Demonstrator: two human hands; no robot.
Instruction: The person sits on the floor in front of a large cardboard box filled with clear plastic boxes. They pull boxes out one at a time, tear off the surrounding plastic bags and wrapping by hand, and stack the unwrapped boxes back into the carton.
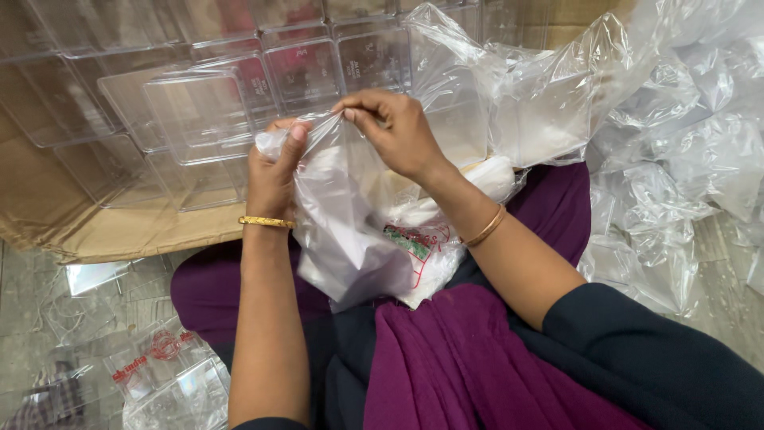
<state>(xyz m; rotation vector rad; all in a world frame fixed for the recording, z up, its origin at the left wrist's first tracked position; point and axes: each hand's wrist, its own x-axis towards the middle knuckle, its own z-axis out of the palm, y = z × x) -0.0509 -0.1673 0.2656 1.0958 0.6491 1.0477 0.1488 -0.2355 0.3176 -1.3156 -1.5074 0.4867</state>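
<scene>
A big cardboard box (119,231) with clear plastic boxes (199,119) stands in front of the person, and a heap of empty clear bags (676,183) lies at the right. Over the purple lap hangs the plastic bag (350,231), with something white inside. It seems light, soft and slippery, and the film can probably tear, so the gathered top edge is the best place to hold. Its long axis is nearly upright; the mouth points up and the full bottom down. The left hand (272,171) and the right hand (394,127) both pinch this top edge, the fingers narrow, closed on the film.
</scene>
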